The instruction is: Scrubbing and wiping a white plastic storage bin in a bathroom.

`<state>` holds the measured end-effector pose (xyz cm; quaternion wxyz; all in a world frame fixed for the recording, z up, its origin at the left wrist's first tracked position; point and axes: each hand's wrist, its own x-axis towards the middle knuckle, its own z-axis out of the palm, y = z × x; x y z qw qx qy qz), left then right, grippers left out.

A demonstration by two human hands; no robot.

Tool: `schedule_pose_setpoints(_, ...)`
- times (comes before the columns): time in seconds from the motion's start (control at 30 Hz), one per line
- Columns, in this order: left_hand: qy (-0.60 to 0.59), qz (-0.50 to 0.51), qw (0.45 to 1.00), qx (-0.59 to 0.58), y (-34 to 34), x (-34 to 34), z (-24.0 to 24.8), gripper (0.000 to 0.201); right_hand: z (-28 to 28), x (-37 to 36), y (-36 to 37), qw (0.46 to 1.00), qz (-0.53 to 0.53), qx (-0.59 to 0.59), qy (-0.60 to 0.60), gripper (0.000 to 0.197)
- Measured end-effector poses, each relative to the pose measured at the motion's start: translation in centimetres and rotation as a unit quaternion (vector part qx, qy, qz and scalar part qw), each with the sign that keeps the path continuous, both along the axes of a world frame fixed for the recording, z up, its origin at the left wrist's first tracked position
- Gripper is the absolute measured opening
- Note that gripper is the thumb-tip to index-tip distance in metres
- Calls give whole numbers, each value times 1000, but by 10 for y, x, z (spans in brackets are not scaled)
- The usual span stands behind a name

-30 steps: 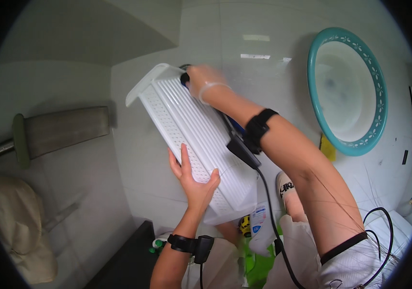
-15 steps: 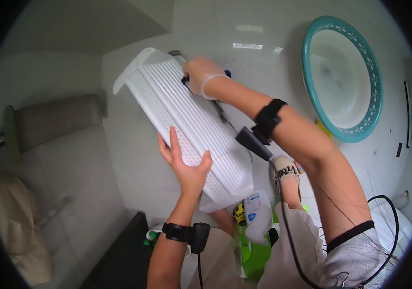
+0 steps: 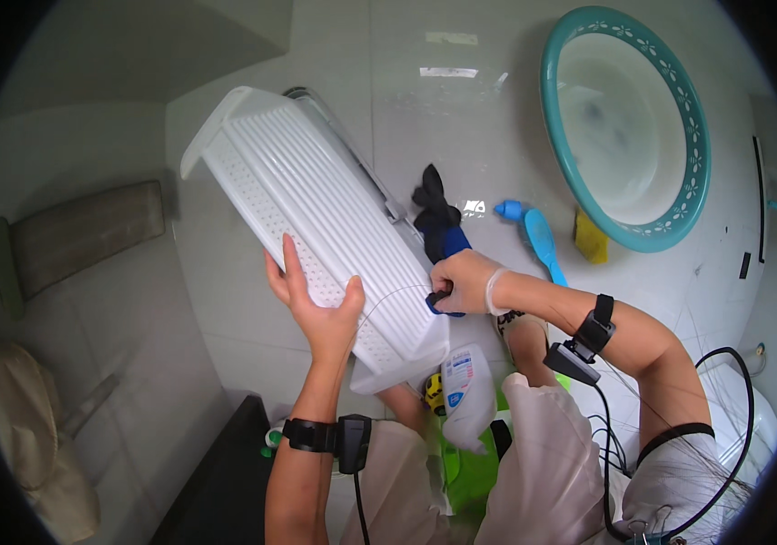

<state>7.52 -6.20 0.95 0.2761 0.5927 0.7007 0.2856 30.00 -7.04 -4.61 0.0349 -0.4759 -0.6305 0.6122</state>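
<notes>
Sliding down from the top rim, the right hand (image 3: 465,282) now pinches, seemingly, a dark blue cloth (image 3: 443,238) beside the white ribbed plastic basket (image 3: 316,218); the left hand (image 3: 320,304) stays spread flat on it

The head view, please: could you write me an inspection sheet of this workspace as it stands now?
Surface: pale glossy tiled floor.
Job's things: white perforated basket, tipped; dark blue brush at its side.
Clutter: teal basin, light blue brush, yellow cloth, white spray bottle, green stool.
Hands: left hand flat against the basket; right hand closed on the dark brush.
Cables: black lead from wrist band.
Surroundings: white toilet, grey wall.
</notes>
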Motion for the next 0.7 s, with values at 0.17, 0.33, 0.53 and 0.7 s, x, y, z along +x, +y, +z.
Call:
schedule_pose_setpoints(0.17,-21,2,1000,2,0,-1,3,91,-4,-4,-2,998,5,56,8,16)
schedule_pose_setpoints(0.33,2,-11,1000,-1,0,-2,2,91,-12,-2,-1,998,-32,39,29,16)
schedule_pose_setpoints(0.53,35,-65,997,-11,-7,-8,5,95,-9,-16,2,992,-60,107,7,18)
schedule_pose_setpoints(0.7,29,-95,995,-29,-12,-9,4,96,3,-29,43,979,-121,150,-70,16)
